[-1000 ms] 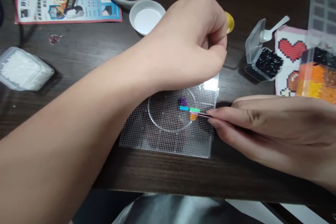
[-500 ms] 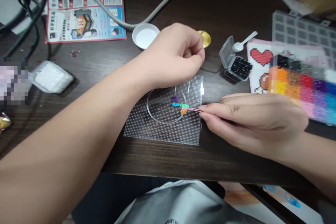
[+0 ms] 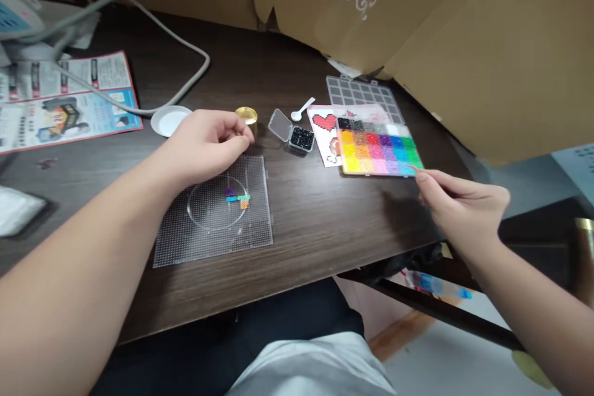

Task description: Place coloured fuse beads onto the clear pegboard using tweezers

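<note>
My right hand (image 3: 464, 204) pinches pink tweezers (image 3: 410, 166), whose tip is over the front right compartments of the bead box (image 3: 378, 174), near light blue and green beads. My left hand (image 3: 211, 139) rests at the back edge of the clear pegboard (image 3: 213, 244), fingers curled; whatever they might hold is hidden. On the pegboard, inside and across a clear ring (image 3: 189, 213), sit purple, blue, green and orange beads (image 3: 244, 202). A gold tin (image 3: 247, 115) stands just behind my left fingertips.
An open small box of black beads (image 3: 301, 139), a white spoon (image 3: 302, 110) and a heart pattern sheet (image 3: 323, 123) lie between pegboard and bead box. A white dish (image 3: 169, 120), grey cable (image 3: 185, 86) and leaflet (image 3: 69, 114) are at left. Cardboard (image 3: 445, 55) stands behind.
The view has swung right. My right hand has moved with the tweezers from the pegboard beads to the bead box. My left hand remains at the pegboard's back edge.
</note>
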`<state>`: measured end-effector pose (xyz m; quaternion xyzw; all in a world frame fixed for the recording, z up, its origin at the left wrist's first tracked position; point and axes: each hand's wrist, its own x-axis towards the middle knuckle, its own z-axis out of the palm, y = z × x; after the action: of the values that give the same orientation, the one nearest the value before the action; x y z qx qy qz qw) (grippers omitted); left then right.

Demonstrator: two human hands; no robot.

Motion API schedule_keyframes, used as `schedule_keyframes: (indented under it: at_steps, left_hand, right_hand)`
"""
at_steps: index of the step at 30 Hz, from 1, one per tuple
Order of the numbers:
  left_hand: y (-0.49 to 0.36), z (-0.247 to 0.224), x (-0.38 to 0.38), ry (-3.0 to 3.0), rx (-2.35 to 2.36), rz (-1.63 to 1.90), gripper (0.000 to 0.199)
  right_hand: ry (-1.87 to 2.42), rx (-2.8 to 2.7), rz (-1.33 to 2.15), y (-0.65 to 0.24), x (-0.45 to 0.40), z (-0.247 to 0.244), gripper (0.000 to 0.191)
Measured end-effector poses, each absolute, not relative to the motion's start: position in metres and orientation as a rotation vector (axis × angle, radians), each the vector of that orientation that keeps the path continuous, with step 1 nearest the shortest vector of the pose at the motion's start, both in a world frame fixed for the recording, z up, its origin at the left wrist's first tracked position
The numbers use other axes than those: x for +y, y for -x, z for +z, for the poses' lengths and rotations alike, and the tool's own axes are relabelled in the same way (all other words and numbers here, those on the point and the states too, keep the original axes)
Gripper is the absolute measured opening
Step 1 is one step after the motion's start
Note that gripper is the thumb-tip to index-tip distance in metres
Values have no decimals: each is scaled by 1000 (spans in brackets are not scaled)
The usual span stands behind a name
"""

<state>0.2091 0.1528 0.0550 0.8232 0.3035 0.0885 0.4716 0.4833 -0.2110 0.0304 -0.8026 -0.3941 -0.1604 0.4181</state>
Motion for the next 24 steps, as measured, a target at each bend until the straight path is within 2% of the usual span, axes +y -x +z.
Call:
schedule_keyframes:
  at_steps: [4, 10, 16, 18, 21, 24]
  left_hand:
    - [-209, 57, 151, -1976, 761, 264, 4]
    - [-210, 57, 152, -1935, 725, 287, 3]
    - [-211, 53, 151, -1965, 700, 306, 5]
    - [-212, 51, 151, -1976, 679, 316, 5]
    - [-212, 50, 151, -1996, 663, 332, 3]
    - [-211, 50, 149, -2005, 678, 344, 3]
  right_hand:
    - [1975, -994, -330, -498, -219, 8, 44]
    - [1981, -946, -323, -499, -218, 5, 40]
    - [1975, -1019, -366, -449, -196, 33, 47]
    - [1947, -1260, -396, -417, -177, 49, 40]
    - [1657, -1707, -132, -372, -142, 66, 34]
    - [1480, -1840, 125, -343, -107, 63, 24]
